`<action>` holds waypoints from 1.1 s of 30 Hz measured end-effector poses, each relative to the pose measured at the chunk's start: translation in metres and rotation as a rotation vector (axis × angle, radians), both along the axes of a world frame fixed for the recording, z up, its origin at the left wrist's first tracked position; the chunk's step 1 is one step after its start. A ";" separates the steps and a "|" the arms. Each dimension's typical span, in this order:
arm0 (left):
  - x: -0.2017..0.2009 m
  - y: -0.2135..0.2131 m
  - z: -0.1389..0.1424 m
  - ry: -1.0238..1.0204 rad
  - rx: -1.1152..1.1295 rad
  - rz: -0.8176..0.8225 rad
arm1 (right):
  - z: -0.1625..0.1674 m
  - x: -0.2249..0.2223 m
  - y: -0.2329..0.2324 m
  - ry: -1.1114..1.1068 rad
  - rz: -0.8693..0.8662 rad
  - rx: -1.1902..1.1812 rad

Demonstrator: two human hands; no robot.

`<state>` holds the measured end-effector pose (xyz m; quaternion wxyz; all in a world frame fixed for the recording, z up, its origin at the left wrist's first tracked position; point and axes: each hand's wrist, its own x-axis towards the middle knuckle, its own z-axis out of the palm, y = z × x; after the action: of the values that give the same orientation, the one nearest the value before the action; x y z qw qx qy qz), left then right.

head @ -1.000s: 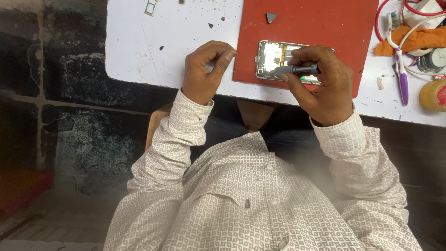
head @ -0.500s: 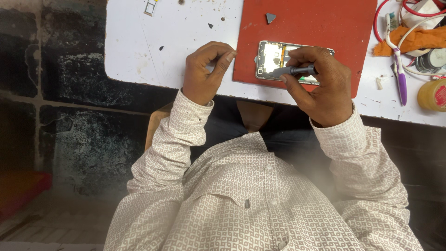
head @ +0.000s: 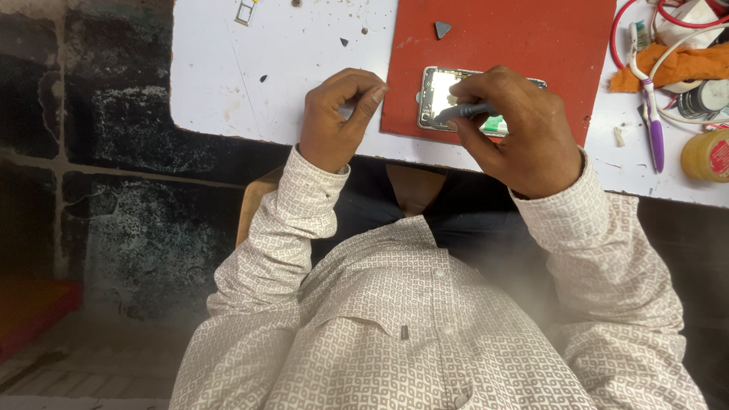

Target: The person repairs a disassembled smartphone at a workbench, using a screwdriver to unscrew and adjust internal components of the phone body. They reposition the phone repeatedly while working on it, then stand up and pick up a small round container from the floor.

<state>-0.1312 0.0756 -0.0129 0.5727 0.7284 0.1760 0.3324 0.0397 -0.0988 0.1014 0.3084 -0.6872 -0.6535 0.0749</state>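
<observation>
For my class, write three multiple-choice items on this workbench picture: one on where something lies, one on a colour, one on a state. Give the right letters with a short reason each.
1. Where does the opened phone lie?
A. on the red mat
B. on the bare white table
C. on the person's lap

2. What colour is the toothbrush handle at the right of the table?
A. green
B. purple
C. black

3. What is the right hand doing?
A. resting flat and empty
B. holding a dark slim tool over the phone
C. lifting the orange cloth

Answers:
1 A: the phone sits inside the mat's edges.
2 B: the lower handle shows purple against the white top.
3 B: its fingers close on the tool, whose tip is over the phone, while the left hand stays curled beside the mat.
</observation>
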 end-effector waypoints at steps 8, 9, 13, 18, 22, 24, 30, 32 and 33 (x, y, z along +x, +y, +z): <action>0.002 -0.004 0.001 0.028 0.052 -0.006 | 0.009 -0.005 0.011 -0.046 -0.037 -0.083; 0.002 -0.004 0.001 0.020 0.084 -0.007 | 0.011 -0.005 0.011 -0.069 -0.048 -0.092; 0.001 -0.004 0.001 0.031 0.146 -0.026 | 0.017 -0.004 0.012 -0.070 -0.021 -0.165; 0.002 -0.009 0.002 0.102 0.456 -0.069 | 0.020 -0.004 0.014 -0.028 0.113 -0.115; 0.003 -0.015 0.004 0.191 0.524 -0.063 | 0.020 -0.011 0.016 -0.090 0.032 -0.180; 0.004 -0.015 0.005 0.184 0.525 -0.052 | 0.021 -0.015 0.020 -0.179 0.011 -0.157; 0.014 -0.019 0.006 0.132 0.496 -0.013 | 0.028 -0.018 0.034 -0.171 0.009 -0.214; 0.021 -0.021 0.007 0.089 0.510 0.024 | 0.029 -0.018 0.036 -0.234 -0.044 -0.299; 0.024 -0.022 0.008 0.079 0.513 0.049 | 0.031 -0.017 0.035 -0.243 -0.002 -0.260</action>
<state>-0.1077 0.0538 -0.0051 0.3536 0.8577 0.1258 0.3515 0.0223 -0.0642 0.1321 0.1358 -0.7261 -0.6700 0.0746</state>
